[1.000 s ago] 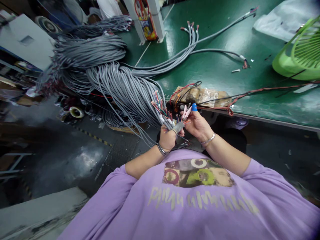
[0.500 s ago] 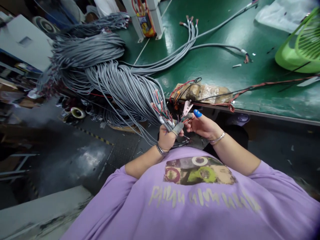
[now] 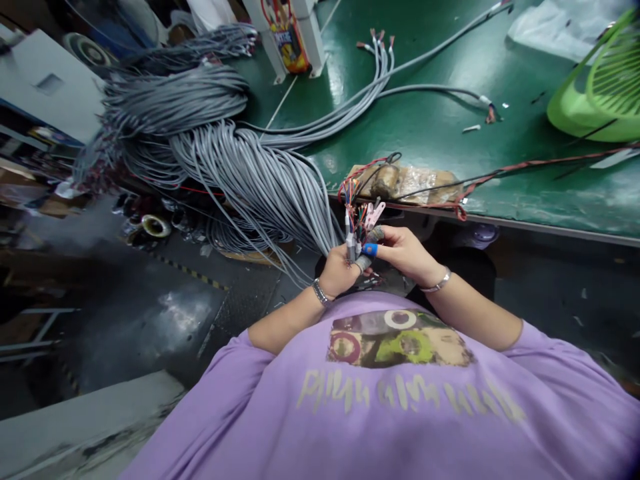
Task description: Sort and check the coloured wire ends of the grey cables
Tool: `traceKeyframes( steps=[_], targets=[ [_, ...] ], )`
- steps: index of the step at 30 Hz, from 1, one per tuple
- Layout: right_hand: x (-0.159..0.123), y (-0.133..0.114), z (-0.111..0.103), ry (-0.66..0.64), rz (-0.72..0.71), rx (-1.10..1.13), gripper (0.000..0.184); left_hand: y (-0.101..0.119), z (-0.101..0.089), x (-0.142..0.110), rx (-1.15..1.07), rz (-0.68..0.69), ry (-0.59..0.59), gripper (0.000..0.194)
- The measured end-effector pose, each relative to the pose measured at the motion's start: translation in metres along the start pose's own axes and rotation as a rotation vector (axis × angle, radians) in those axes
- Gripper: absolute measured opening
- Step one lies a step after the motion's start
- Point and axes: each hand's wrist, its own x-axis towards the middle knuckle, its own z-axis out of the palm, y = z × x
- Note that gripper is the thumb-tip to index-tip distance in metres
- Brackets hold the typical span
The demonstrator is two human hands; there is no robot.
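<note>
My left hand (image 3: 341, 272) is wrapped round a bunch of grey cable ends (image 3: 351, 245), stripped so that thin coloured wires (image 3: 354, 208) fan upward. Pressed against the right side of this bunch is my right hand (image 3: 403, 253), its thumb in a blue cover and bent inward, its forefinger taped grey. Thumb and forefinger close on a cable end there; exactly which one is hard to see. Just above the fingers a pink clip (image 3: 374, 215) sticks up by the table edge. From the bunch, the long grey cables (image 3: 270, 177) run back left in a thick bundle.
On the green table (image 3: 430, 60) lie several loose grey cables (image 3: 370, 93). A taped brown block (image 3: 420, 183) with red and black leads sits at its front edge. A green fan (image 3: 595, 100) and plastic bag (image 3: 555, 30) are at right; a white stand (image 3: 310, 37) is behind.
My right thumb has come down from a raised position onto the cable ends. The coloured wires in my left hand have swung upright and to the right, close to the pink clip.
</note>
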Motion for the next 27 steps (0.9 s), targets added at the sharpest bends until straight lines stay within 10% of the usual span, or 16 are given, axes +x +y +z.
traceKeyframes(
  steps=[11,21,27],
  targets=[
    [-0.004,0.017,-0.003,0.040,0.075,0.242,0.036,-0.009,0.000,0.002,-0.265,0.040,0.149,0.044],
    [0.001,0.014,0.013,0.108,0.082,0.139,0.039,-0.010,-0.015,-0.004,0.049,0.132,-0.071,0.035],
    [0.005,0.008,0.019,0.126,0.064,0.099,0.039,-0.014,-0.012,-0.002,-0.096,0.112,0.046,0.039]
  ],
)
